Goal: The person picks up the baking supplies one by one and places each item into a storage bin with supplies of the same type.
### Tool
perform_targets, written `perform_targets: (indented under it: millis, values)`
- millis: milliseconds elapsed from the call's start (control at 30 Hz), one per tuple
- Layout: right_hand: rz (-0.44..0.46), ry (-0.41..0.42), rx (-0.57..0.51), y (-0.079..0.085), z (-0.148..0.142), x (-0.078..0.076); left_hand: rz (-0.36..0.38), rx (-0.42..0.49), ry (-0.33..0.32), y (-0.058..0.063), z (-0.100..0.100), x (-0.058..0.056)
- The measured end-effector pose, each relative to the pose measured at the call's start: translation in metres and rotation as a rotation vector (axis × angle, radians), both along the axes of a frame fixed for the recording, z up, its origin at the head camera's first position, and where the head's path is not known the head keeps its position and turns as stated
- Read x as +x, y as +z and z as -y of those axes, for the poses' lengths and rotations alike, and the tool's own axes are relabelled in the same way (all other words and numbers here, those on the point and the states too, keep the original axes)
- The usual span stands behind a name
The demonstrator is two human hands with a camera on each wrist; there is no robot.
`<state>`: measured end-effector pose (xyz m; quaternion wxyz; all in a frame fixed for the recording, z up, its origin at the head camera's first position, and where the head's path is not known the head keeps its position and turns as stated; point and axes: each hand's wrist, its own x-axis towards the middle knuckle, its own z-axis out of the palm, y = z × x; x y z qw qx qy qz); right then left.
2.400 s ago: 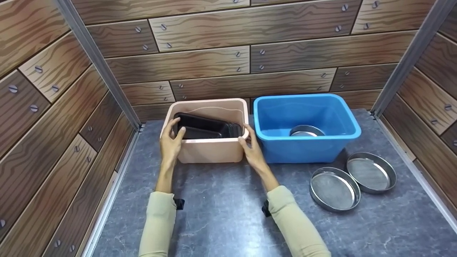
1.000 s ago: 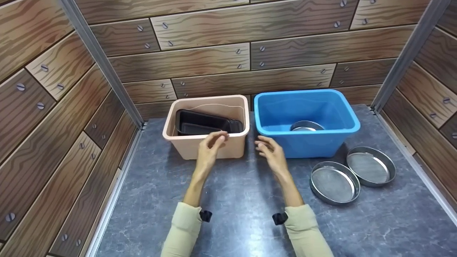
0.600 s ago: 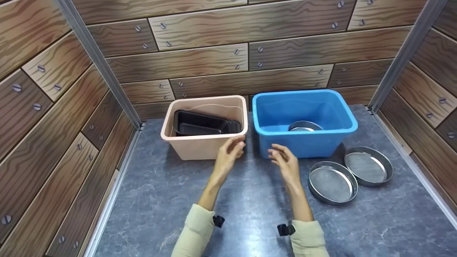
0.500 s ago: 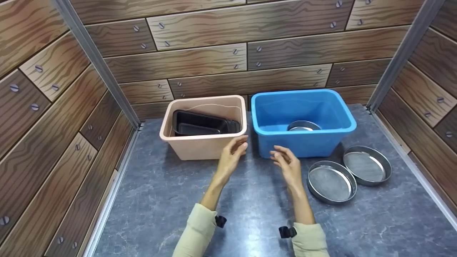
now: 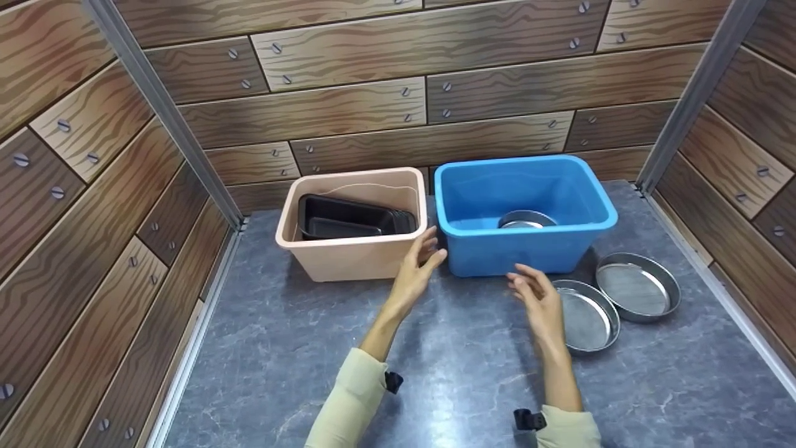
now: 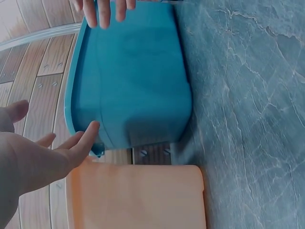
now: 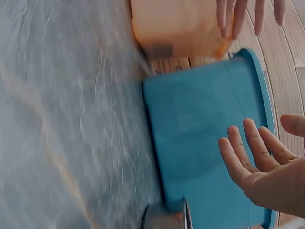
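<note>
My left hand (image 5: 415, 270) is held with spread fingers near the front right corner of the beige bin (image 5: 348, 261), holding nothing. A stack of black loaf pans (image 5: 351, 211) lies tilted inside that bin. My right hand (image 5: 541, 308), also without anything in its relaxed fingers, is in front of the blue bin (image 5: 497, 252). It overlaps the left side of a round metal pan (image 5: 589, 320) on the table. Behind and to the right, a second round metal pan (image 5: 637, 286) rests against the first. Another round pan (image 5: 527, 219) shows partly inside the blue bin.
The two bins stand side by side with a narrow gap, near the wood-patterned back wall (image 5: 348, 106). Similar panels flank both sides. Dark grey marbled table surface (image 5: 273, 361) stretches in front of the bins.
Both hands have let go of the beige bin's rim and moved right; the right hand went from that rim past the blue bin's front toward the round pans. The bins stay put.
</note>
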<state>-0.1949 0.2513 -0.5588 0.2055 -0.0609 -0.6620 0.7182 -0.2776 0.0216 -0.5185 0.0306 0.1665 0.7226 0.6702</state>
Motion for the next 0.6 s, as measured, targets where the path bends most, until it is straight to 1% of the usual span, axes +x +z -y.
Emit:
perform_targets:
  millis: [233,333,467,600]
  values:
    - [-0.002,-0.099,0.023,-0.002,-0.025,0.014,0.043,-0.026,0.003,-0.003,-0.007,-0.005]
    - [-0.004,-0.130,0.035,-0.003,-0.033,0.021,0.057,-0.035,0.009,-0.005,-0.009,-0.007]
    - [-0.015,-0.152,0.036,-0.005,-0.043,0.029,0.062,-0.036,0.017,-0.006,-0.011,-0.009]
    - [-0.013,-0.186,0.075,-0.006,-0.053,0.034,0.055,-0.024,0.014,-0.007,-0.014,-0.012]
